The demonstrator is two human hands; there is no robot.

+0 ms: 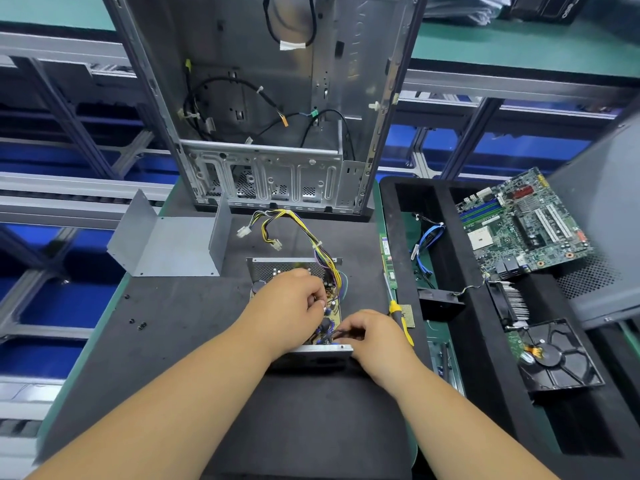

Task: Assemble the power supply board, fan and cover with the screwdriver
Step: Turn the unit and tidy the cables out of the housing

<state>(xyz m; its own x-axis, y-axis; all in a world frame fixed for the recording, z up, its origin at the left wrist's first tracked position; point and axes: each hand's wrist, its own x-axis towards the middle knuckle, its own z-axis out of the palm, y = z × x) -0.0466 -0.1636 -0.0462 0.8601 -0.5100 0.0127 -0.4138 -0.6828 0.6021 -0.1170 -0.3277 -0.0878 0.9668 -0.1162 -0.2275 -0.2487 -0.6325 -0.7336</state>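
Power supply board (333,315) seated in open metal housing (311,351) on dark mat (194,317), in front of upright computer case (270,109). Left hand (291,306) curled over board, something small apparently pinched; object cannot be told. Right hand (370,336) curled at board's near edge, black wire apparently pinched. Yellow-handled screwdriver (401,320) laid just right of housing. Bent metal cover (169,244) set at rear left. Wire bundle (298,230) run from board toward case.

The power supply board (330,315) sits in its open metal housing (313,351). Its yellow and black cable bundle (304,233) trails beyond the housing; the grey U-shaped cover (169,244) lies left of the housing, the yellow-handled screwdriver (400,318) just right
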